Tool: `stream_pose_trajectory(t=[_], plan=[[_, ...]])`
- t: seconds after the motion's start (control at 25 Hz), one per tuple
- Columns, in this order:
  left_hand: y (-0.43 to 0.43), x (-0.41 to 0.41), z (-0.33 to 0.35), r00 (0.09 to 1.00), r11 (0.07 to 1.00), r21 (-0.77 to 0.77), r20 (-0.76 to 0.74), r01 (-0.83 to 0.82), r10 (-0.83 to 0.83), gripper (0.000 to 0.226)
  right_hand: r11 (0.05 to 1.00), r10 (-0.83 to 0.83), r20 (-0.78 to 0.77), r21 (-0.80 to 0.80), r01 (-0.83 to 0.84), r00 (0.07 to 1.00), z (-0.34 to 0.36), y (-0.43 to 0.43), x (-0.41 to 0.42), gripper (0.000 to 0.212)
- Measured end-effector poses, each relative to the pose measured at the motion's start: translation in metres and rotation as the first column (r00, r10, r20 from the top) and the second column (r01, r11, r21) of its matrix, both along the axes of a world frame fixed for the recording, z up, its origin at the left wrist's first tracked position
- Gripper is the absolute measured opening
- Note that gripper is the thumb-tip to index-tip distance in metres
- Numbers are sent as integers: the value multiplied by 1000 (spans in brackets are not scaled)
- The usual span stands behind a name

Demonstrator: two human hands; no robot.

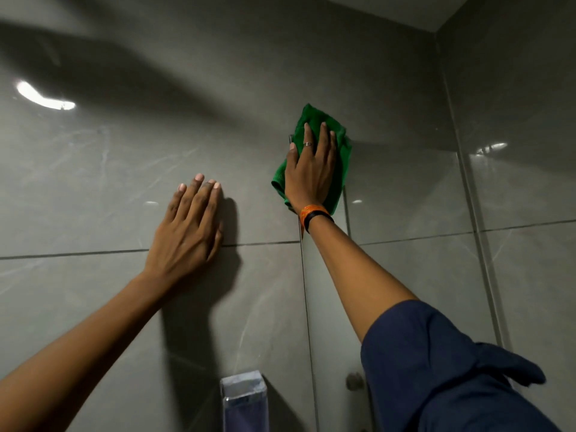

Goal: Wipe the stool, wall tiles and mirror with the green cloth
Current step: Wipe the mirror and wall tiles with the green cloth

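Note:
Glossy grey wall tiles (93,169) fill the view, with dark grout lines between them. My right hand (311,173) is raised high and presses the folded green cloth (341,151) flat against the tiles, close to a vertical grout line. Its palm and spread fingers cover most of the cloth. My left hand (190,226) lies flat on the wall lower and to the left, fingers together, holding nothing. No stool or mirror is in sight.
A clear rectangular wall-mounted container (244,400) sticks out at the bottom centre. A small round fitting (353,381) sits on the wall beside my blue sleeve. The side wall (514,88) meets this wall in a corner at right, under the ceiling (389,7).

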State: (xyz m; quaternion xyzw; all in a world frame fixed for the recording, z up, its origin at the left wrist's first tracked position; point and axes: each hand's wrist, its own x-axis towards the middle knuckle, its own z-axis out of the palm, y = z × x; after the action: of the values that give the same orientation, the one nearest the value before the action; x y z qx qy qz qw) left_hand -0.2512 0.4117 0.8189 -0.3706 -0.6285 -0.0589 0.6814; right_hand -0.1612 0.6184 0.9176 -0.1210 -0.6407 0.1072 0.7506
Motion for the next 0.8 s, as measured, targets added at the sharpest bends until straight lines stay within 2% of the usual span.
stream_pose_trajectory(t=[0.12,0.24,0.36,0.52,0.64,0.72,0.8], plan=[[-23,2,9,999,999,-3,5,-50,50,67,989,142,-21,54,-141,990,15,-20,4,45],[-52,8,13,995,995,21,13,-101,100,66,937,327,-11,138,-322,945,19,-56,4,39],[-87,24,12,987,987,39,39,-159,157,65,889,419,11,198,-412,908,2,-100,0,36],[-145,37,0,967,970,49,105,-239,233,65,836,482,117,236,-496,868,-52,-161,-14,39],[-181,39,-23,951,963,44,174,-268,257,66,758,624,130,142,-637,771,-94,-202,-16,40],[-201,36,-44,942,964,33,223,-265,251,67,756,626,166,109,-645,762,-126,-223,-18,39],[-217,36,-69,936,968,16,261,-249,237,67,770,573,260,157,-619,778,-161,-239,-19,40]])
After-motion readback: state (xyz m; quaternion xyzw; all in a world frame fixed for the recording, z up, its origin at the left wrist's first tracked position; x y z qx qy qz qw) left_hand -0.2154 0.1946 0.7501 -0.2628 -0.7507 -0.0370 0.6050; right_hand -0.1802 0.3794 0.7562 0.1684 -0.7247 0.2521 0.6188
